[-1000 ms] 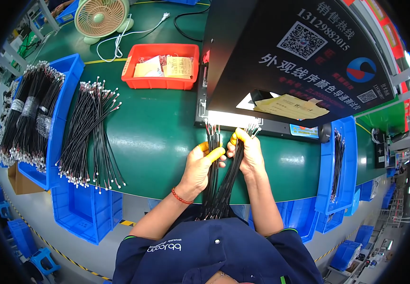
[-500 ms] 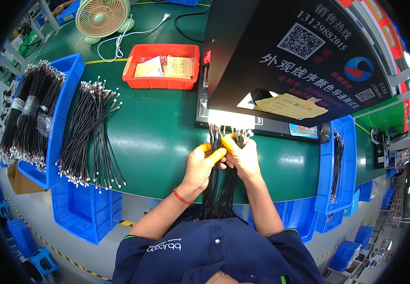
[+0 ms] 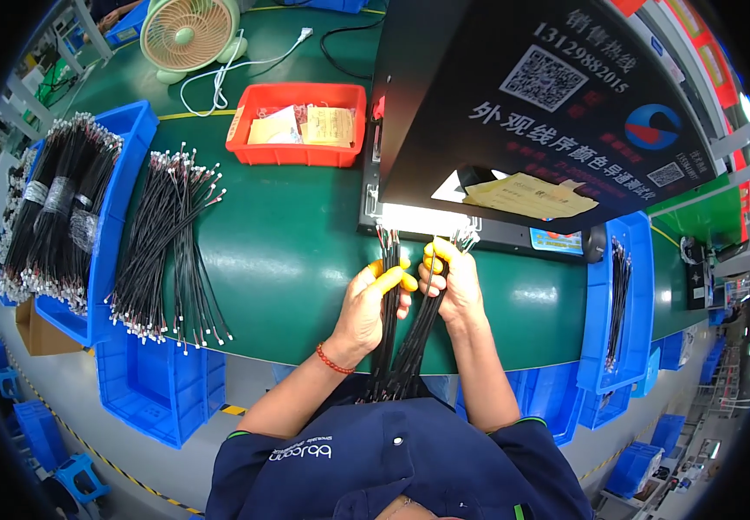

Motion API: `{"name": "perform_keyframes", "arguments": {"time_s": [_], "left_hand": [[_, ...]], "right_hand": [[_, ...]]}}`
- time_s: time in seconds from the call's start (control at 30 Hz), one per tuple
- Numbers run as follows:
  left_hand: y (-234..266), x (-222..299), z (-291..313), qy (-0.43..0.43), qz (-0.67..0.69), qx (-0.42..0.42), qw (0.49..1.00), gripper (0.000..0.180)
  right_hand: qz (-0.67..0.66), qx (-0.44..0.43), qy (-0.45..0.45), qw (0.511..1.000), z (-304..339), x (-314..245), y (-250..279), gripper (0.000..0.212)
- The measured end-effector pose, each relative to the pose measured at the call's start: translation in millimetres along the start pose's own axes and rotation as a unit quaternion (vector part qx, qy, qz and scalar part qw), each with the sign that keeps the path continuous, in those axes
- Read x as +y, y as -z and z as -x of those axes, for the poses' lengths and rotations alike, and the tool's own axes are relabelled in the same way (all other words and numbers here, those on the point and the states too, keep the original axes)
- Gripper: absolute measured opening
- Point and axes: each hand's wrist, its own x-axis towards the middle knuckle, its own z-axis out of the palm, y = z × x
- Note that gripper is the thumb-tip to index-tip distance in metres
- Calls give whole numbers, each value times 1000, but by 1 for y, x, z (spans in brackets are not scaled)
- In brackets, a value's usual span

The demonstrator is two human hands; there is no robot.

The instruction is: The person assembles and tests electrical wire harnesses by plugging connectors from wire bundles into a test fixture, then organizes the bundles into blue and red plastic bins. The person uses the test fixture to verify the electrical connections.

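My left hand (image 3: pixel 366 305), with yellow finger covers, is closed around a bunch of thin black cables (image 3: pixel 388 321). Their ends point away from me, toward the lit front of a black testing machine (image 3: pixel 487 230). Beside it, my right hand (image 3: pixel 459 290) grips a second bunch of black cables (image 3: pixel 420 334), whose white connectors (image 3: pixel 466 236) stick out above the fingers. Yellow covers show on that hand too. Both bunches run down past the table edge toward my lap, where their lower ends are hidden.
Loose black cables (image 3: pixel 167 251) with white connectors lie on the green table (image 3: pixel 297 260) at left, beside a blue bin (image 3: pixel 128 208) of taped bundles (image 3: pixel 54 208). A red tray (image 3: pixel 297 156) with paper slips and a fan (image 3: pixel 188 35) stand behind. At right is another blue bin (image 3: pixel 598 321).
My hands have moved slightly apart. The right hand has shifted right with its cables, opening a gap between the two bunches at the top.
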Motion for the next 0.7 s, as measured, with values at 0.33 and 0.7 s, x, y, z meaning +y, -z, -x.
{"name": "perform_keyframes", "arguments": {"time_s": [0.33,0.7], "left_hand": [[5,-14,20,-22,-42,-35,998,19],[0,1,10,-53,-39,59,996,9]], "right_hand": [[-47,-46,70,995,66,-51,25,21],[619,385,540,421,144,-283,82,27]]}}
